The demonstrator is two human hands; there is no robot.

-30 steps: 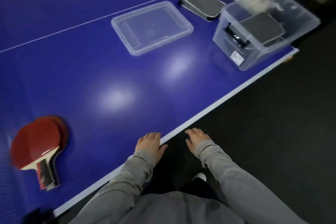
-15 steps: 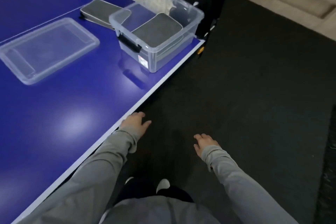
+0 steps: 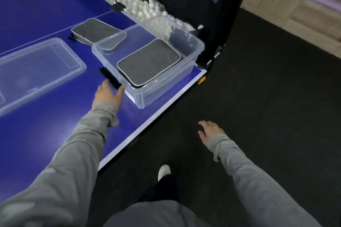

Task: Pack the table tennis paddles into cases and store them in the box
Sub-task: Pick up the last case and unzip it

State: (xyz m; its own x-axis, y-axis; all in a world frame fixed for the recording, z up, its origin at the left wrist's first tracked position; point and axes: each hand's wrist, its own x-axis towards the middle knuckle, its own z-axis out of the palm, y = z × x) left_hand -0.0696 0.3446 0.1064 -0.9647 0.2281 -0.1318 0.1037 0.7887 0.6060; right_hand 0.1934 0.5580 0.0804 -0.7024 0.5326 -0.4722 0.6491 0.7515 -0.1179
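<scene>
At the table's near right corner, the left hand (image 3: 108,94), fingers spread and empty, has reached the box (image 3: 147,97) holding one case (image 3: 148,62); right hand (image 3: 210,131) hangs relaxed, empty. Second case (image 3: 94,30) awaits beyond.

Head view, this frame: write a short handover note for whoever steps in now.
Left hand: open, fingers at the black latch of the clear box, gripping nothing.
Right hand: open, idle over the floor.
Done: one grey case lies in the box.
Left: a second grey case is on the blue table behind the box; the lid lies off beside it. No paddles in view.
</scene>
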